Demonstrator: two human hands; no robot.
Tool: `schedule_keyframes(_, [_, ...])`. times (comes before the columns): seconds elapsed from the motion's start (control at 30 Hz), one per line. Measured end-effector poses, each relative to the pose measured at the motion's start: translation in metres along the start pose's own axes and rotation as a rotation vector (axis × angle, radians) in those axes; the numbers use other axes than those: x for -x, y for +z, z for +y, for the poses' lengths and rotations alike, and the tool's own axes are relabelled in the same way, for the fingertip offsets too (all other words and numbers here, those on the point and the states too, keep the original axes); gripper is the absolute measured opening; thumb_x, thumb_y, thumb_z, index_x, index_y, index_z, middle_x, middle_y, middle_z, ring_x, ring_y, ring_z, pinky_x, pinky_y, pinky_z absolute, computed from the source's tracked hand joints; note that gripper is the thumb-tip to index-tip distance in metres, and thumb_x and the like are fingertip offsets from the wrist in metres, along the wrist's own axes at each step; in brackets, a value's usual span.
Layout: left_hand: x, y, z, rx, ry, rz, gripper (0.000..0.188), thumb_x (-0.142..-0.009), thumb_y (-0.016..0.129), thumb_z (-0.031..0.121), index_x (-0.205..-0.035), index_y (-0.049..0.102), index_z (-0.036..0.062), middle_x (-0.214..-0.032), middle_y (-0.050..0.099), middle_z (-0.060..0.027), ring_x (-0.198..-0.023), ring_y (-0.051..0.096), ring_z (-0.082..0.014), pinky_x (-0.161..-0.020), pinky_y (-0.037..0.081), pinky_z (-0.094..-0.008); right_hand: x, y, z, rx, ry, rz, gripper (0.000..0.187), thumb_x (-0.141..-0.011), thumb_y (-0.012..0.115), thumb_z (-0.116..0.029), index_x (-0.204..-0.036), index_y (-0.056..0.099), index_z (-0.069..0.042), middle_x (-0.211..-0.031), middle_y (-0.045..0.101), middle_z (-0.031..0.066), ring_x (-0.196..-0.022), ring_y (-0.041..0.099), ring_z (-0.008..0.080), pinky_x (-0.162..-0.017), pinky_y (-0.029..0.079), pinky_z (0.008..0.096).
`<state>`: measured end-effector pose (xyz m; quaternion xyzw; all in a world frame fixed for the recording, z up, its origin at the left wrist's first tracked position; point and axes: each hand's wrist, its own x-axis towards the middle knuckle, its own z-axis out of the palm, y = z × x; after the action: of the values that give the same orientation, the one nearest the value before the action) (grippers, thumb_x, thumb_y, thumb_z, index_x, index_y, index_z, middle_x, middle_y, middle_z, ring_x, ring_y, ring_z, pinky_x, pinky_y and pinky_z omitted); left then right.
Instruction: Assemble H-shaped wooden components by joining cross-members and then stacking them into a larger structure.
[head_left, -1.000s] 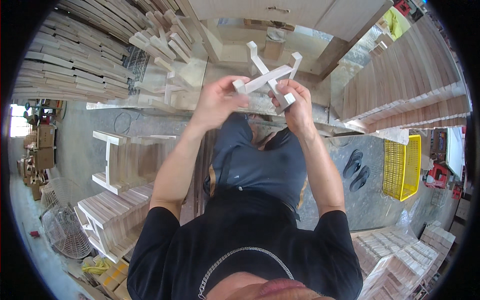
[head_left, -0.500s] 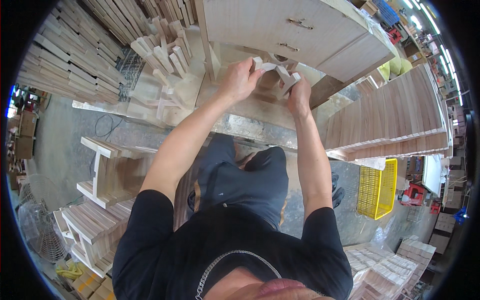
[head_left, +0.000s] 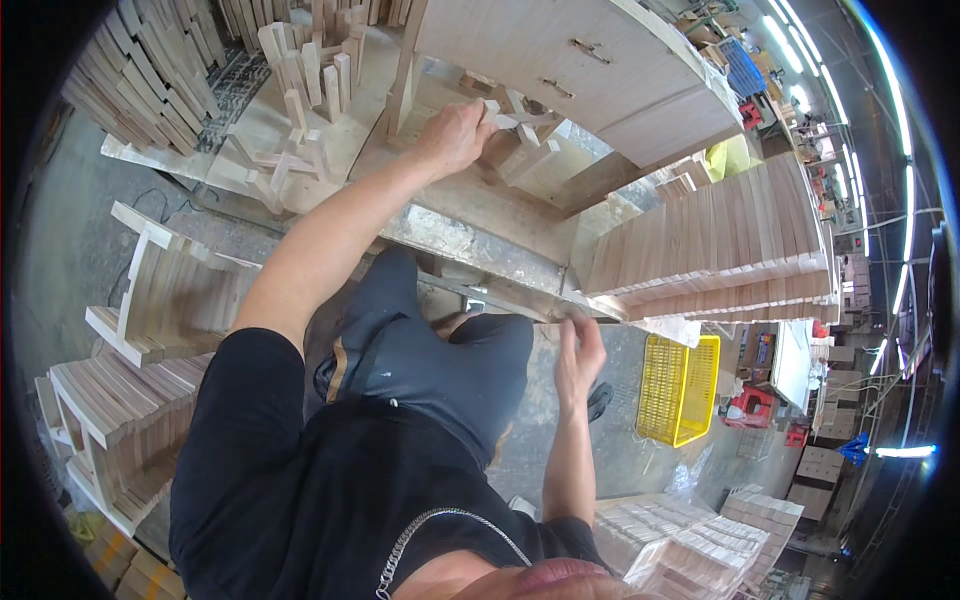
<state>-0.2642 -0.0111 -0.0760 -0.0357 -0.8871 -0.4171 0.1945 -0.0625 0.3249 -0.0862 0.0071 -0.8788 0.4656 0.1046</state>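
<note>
My left hand (head_left: 455, 137) is closed round one end of a pale wooden cross-shaped frame (head_left: 525, 128) made of short bars. The frame is held over the workbench, in front of the tall wooden panel. My right hand (head_left: 580, 360) is away from it, low at the bench's front edge, below the stacked slats. Its fingers are curled together, and whether a small thing is in them is too blurred to make out. Left of my left hand, another assembled cross frame (head_left: 287, 163) lies on the bench.
A wooden panel (head_left: 560, 50) with two small metal fittings stands at the back. Upright wooden bars (head_left: 310, 70) are at the left, stacked slats (head_left: 715, 235) at the right. A yellow plastic crate (head_left: 678, 390) is on the floor; more wooden parts (head_left: 180, 300) stand at lower left.
My right hand has let go of the cross frame and dropped toward me to the bench's front edge. My left hand still holds the frame. The whole view has shifted.
</note>
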Motion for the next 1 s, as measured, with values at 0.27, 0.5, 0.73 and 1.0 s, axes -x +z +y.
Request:
schedule_keyframes(0.27, [0.003,-0.005,0.005,-0.083,-0.024,-0.032,0.032,-0.100,0.063,0.028,-0.105,0.059,-0.0031,-0.096,0.069,-0.0297,-0.096,0.067,-0.0492,-0.081,0.052,-0.0560,0.053,-0.064,0.058,0.010,0.212,0.096,0.020,-0.099,0.066,-0.014,-0.106,0.070,0.004,-0.091,0.072,0.0112,-0.087,0.065,0.0177,-0.085,0.051,0.0326])
schedule_keyframes(0.5, [0.001,-0.007,0.012,-0.071,-0.076,-0.058,0.031,-0.099,0.063,0.027,-0.105,0.060,-0.0032,-0.098,0.069,-0.0296,-0.099,0.066,-0.0489,-0.084,0.052,-0.0554,0.057,-0.049,0.034,-0.079,0.105,0.071,0.022,-0.098,0.068,-0.016,-0.106,0.070,0.005,-0.094,0.073,0.0111,-0.089,0.066,0.0177,-0.087,0.051,0.0328])
schedule_keyframes(0.73, [0.010,-0.007,0.001,0.031,-0.016,0.020,0.027,-0.098,0.065,0.025,-0.104,0.062,-0.0015,-0.094,0.069,-0.0270,-0.094,0.067,-0.0472,-0.080,0.051,-0.0524,0.089,-0.067,0.000,0.007,0.085,-0.045,0.020,-0.099,0.068,-0.014,-0.109,0.070,0.003,-0.095,0.070,0.0051,-0.091,0.060,0.0113,-0.084,0.048,0.0269])
schedule_keyframes(1.0, [0.105,-0.071,0.024,0.094,0.035,-0.041,0.024,-0.099,0.066,0.023,-0.104,0.066,0.0002,-0.086,0.071,-0.0175,-0.077,0.070,-0.0335,-0.069,0.052,-0.0430,0.023,-0.043,-0.037,0.425,-0.491,-0.183,0.046,-0.086,0.068,0.002,-0.131,0.065,-0.005,-0.123,0.067,0.0197,-0.092,0.068,0.0334,-0.087,0.055,0.0421])
